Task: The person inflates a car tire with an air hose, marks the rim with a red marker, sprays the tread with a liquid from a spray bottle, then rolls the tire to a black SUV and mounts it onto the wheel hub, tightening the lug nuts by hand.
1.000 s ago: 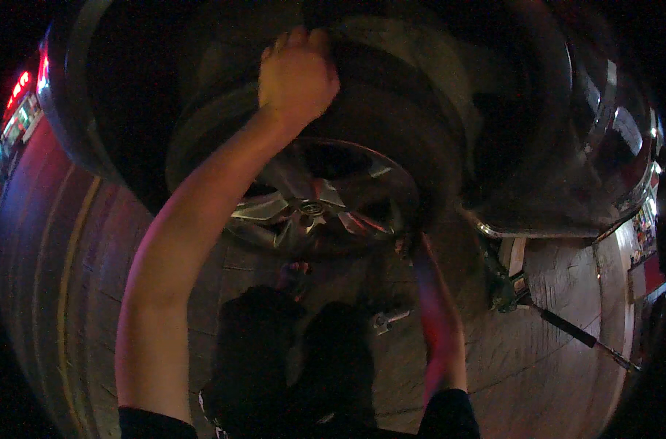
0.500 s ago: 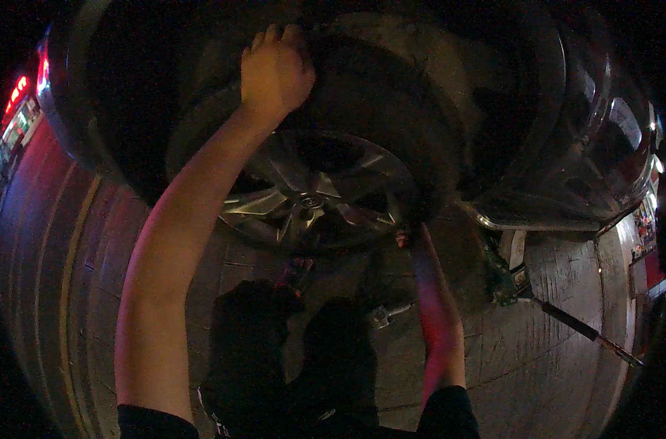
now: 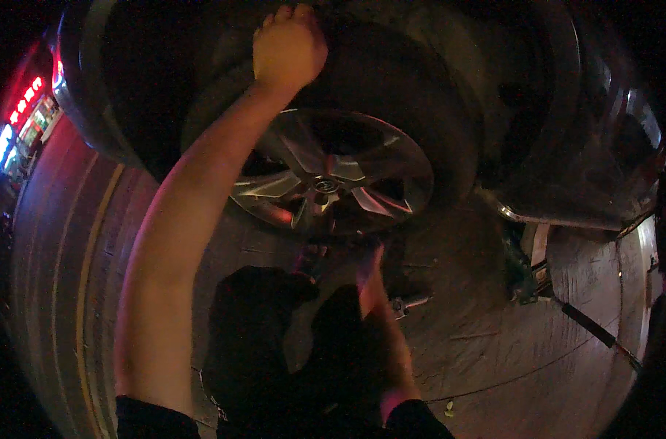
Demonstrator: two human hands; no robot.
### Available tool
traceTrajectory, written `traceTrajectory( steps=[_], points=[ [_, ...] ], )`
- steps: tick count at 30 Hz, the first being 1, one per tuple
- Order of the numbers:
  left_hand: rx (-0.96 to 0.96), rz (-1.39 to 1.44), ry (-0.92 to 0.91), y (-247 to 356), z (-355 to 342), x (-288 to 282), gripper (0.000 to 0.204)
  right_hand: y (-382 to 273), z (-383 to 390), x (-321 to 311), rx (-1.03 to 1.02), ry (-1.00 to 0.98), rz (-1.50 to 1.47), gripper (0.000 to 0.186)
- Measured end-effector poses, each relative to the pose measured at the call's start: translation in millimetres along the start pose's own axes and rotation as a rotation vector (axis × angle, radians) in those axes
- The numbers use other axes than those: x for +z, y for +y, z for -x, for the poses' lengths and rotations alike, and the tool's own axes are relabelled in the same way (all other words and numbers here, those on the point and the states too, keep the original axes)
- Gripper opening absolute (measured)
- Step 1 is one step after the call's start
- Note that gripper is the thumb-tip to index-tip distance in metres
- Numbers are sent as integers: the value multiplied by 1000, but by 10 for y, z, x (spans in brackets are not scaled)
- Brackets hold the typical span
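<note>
A car wheel with a dark tire (image 3: 439, 110) and a metallic spoked rim (image 3: 348, 170) stands upright in the wheel arch in front of me. My left hand (image 3: 289, 45) reaches up to the top of the tire, its fingers curled over the tread. Low down, below the rim and close to my knee, is my right hand (image 3: 371, 272). It is dim and smeared, so its fingers and anything in them cannot be made out. Beside my right forearm a small metallic tool (image 3: 410, 302) lies on the ground; its kind is unclear.
At the right, a green floor jack (image 3: 519, 271) stands under the car's sill (image 3: 560, 217), its long handle (image 3: 589, 324) slanting out to the right. My dark-clad knees (image 3: 260, 314) are bent before the wheel. Paving (image 3: 479, 351) lies around; lit signs glow far left.
My right hand has moved left from the wheel's lower right side to below the rim, near my knee. My left hand stays at the tire's top. The whole view has shifted slightly.
</note>
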State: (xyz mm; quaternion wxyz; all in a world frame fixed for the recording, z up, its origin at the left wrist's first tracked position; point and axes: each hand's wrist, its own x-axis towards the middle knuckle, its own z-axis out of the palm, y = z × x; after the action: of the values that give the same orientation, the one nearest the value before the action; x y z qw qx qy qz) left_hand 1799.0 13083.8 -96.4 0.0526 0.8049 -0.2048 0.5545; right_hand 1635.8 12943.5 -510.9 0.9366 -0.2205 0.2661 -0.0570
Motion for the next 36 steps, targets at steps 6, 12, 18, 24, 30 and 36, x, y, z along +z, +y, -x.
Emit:
traceTrajectory(
  steps=[6,12,18,24,30,36],
  points=[
    [60,14,-18,31,-22,2,30,735,-237,197,111,-206,-193,18],
    [-28,103,14,204,-148,82,39,817,-1158,-18,-67,-184,-244,20],
    [-29,40,-60,40,-95,-18,48,1152,-963,514,-200,118,467,29],
    [-35,43,-86,-41,86,-36,54,856,-361,1052,-47,213,1374,44],
    [-46,99,15,285,-156,6,40,885,-1286,431,-365,306,871,45],
    [-63,78,-49,133,-75,-106,29,1667,-1686,380,-675,226,851,40]
  ],
)
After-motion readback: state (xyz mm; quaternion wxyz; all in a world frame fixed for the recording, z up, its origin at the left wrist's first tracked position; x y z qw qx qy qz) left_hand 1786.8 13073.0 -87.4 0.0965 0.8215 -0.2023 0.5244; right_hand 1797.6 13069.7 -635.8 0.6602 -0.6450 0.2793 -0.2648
